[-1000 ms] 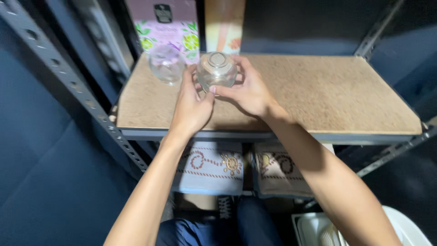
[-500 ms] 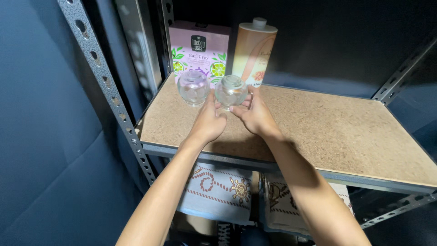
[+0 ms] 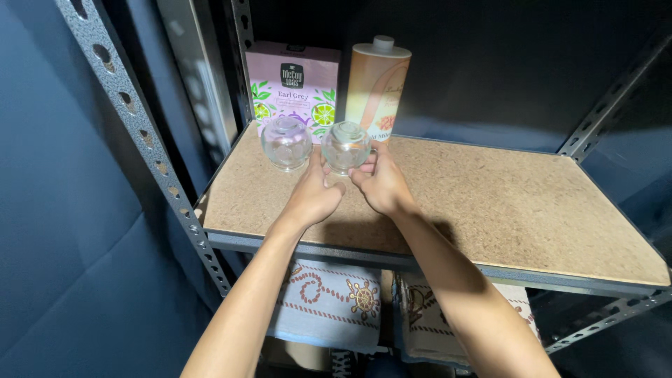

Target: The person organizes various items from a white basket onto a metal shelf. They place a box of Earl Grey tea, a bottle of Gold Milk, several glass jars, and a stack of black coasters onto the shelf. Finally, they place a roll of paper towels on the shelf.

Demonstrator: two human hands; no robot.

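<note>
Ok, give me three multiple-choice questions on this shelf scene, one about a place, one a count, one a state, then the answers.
1. Where does the pink box stand?
A. back left of the shelf board
B. front right edge
C. on the floor

2. How many round glass jars are on the shelf?
A. one
B. two
C. four

3. The right-hand glass jar is:
A. lying untouched
B. held by both hands
C. stacked on the tall tin

Answers: 1 A, it stands against the back beside the tin. 2 B, the other glass jar sits left of it. 3 B, left hand and right hand cup it.
</note>
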